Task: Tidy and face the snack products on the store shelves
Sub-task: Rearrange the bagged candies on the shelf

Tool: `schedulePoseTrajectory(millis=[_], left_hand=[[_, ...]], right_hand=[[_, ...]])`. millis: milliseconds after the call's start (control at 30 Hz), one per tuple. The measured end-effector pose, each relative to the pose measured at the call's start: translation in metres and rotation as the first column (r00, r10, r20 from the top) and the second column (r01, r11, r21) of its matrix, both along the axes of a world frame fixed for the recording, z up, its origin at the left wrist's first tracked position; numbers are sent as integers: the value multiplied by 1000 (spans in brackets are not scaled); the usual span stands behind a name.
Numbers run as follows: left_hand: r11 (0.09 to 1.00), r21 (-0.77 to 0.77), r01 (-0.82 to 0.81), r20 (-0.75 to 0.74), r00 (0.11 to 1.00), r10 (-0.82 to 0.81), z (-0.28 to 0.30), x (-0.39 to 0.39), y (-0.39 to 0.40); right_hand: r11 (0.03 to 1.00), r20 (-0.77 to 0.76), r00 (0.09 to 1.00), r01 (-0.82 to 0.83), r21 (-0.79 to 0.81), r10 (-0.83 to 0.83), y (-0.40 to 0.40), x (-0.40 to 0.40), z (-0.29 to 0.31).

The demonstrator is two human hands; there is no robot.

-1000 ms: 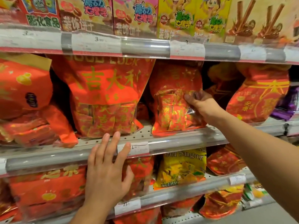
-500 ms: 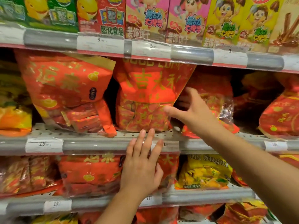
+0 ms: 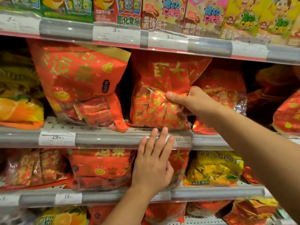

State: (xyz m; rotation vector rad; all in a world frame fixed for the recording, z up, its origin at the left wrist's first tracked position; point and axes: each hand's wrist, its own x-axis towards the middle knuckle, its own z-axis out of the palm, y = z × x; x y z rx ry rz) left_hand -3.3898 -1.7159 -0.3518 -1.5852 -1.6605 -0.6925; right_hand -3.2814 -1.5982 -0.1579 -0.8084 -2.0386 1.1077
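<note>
A large red snack bag with gold characters [image 3: 159, 82] stands on the middle shelf. My right hand [image 3: 193, 101] grips its right side, thumb across the front and fingers behind. My left hand [image 3: 154, 163] lies flat with straight fingers; its fingertips touch the grey shelf rail [image 3: 105, 138], its palm is over a red bag [image 3: 103, 168] on the shelf below. To the left, another red bag with orange fruit prints [image 3: 81, 82] leans rightward. A third red bag [image 3: 227, 95] sits behind my right hand.
Boxed snacks [image 3: 162, 13] line the top shelf above price tags. Yellow-orange bags [image 3: 17, 98] stand at far left of the middle shelf. A yellow sugar bag [image 3: 214, 169] sits on the lower shelf at right. More red bags [image 3: 287, 114] are at far right.
My right hand left the bag further right, moved left and took hold of the central red bag's side. My left hand stayed flat by the shelf rail. The view shifted left.
</note>
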Motion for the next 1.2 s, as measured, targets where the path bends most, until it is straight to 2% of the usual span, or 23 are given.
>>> schedulePoseTrajectory(millis=[133,200,300,367,467,533,600,667,733,833,967,1100,1200], left_hand=[[1000,-17,-15,21,1000,15,-2,3,0],[999,-41,-17,26,1000,18,-2,4,-2],[998,-68,-16,6,1000,16,5,2,-6],[995,-98,-23,-17,1000,22,7,2,-9],[995,-99,23,0,1000,-23,7,0,-14],[988,-53,147,43,988,-145,8,-7,-18],[954,8,301,64,952,-301,9,-20,-25],[929,89,360,97,925,-368,6,-36,-42],[934,182,307,165,927,-337,-7,-54,-71],[962,245,117,361,910,-203,-42,-90,-125],[979,142,-146,586,809,36,-80,-143,-178],[968,3,-252,747,644,166,-86,-183,-188],[948,-26,-317,817,540,203,-94,-207,-200]], right_hand=[[999,-41,998,46,-28,-47,-6,-2,-8],[993,-91,989,117,25,-114,-12,0,-18],[948,-65,970,243,204,-234,-32,8,-34],[880,-42,950,303,366,-310,-49,17,-53],[724,-173,924,374,579,-340,-78,34,-87],[654,-177,953,298,696,-246,-92,41,-104],[616,-80,986,155,773,-148,-100,41,-116],[583,51,993,18,812,-102,-105,35,-124],[538,160,981,-74,840,-114,-108,24,-128],[455,240,961,-153,877,-140,-113,-3,-138],[397,250,965,-199,896,-82,-128,-56,-156],[316,200,967,-142,938,-160,-137,-92,-163],[247,99,976,-49,968,-193,-135,-116,-173]])
